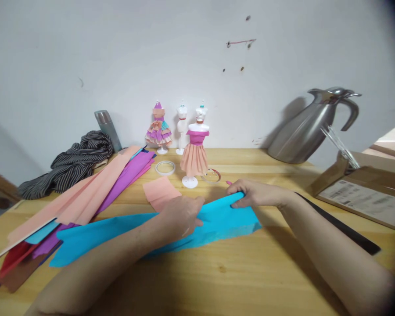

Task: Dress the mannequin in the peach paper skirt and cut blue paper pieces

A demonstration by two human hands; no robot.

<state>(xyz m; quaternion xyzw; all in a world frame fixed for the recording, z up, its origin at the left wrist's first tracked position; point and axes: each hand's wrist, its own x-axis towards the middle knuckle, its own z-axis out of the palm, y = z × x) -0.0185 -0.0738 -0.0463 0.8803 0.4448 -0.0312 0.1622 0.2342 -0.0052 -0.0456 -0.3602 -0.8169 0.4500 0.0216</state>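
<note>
A long bright blue sheet of crepe paper [232, 217] lies across the front of the table, its right end lifted a little. My right hand [245, 193] pinches its upper edge near the right end between thumb and fingers. Over the middle of the sheet, my left hand [181, 219] is closed on the paper, its fingertips partly hidden and slightly blurred. Behind my left hand lies a small peach paper piece [159, 191]. A small mannequin [195, 149] in a magenta top and pleated peach skirt stands just beyond my hands.
Folded peach crepe paper [85, 197] and purple paper [125, 180] pile up at left, near a striped cloth [82, 160] and a flask [108, 129]. Tape [165, 168] lies mid-table. A dressed mannequin [158, 131] stands behind. Right: metal jug [303, 127], cardboard box [362, 197], black strip [342, 226].
</note>
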